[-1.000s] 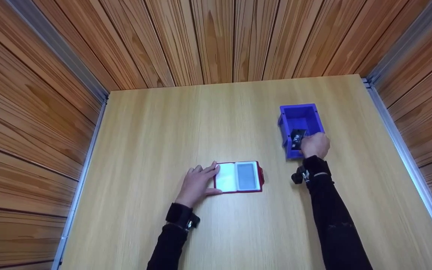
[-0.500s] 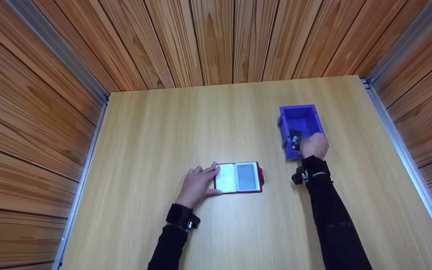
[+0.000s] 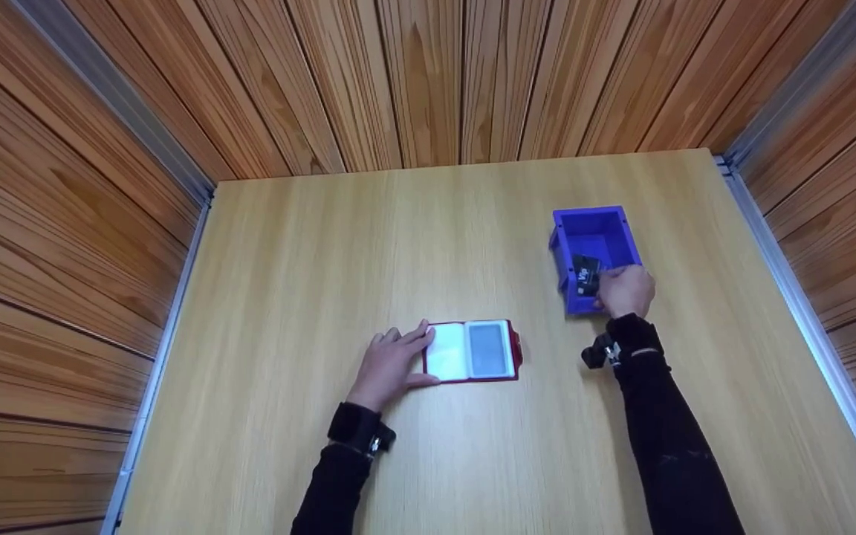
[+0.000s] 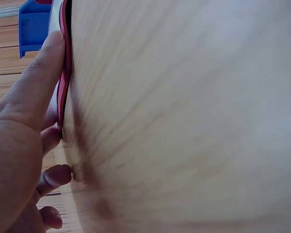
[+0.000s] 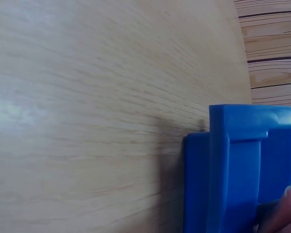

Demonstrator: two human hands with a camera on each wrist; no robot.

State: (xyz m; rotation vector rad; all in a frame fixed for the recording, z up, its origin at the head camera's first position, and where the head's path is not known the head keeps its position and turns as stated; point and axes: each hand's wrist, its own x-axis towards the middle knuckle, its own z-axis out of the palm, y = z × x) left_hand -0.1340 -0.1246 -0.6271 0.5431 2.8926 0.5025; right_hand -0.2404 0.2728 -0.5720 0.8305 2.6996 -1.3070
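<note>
A small red card holder [image 3: 446,352] lies spread open on the table, its clear sleeves facing up. My left hand [image 3: 387,366] holds it by the left end, thumb along the near edge and index finger at the far corner. In the left wrist view, the thumb [image 4: 39,73] presses on the red cover edge. My right hand [image 3: 627,290] reaches over the near right corner of a blue plastic bin [image 3: 597,223], pinching a black card [image 3: 586,275] with white "Vip" lettering inside. Its fingertips are partly hidden; the right wrist view shows fingers [image 5: 283,213] beside a dark edge within the bin.
The light wooden table [image 3: 309,260] is bordered by plank walls [image 3: 428,82] at the back and sides. Metal rails [image 3: 807,319] run along its left and right edges. Wrist-worn cameras stick out from both wrists.
The right hand has shifted slightly to the right at the bin's near corner, and the black card has tilted a little. The left hand and the card holder keep their place.
</note>
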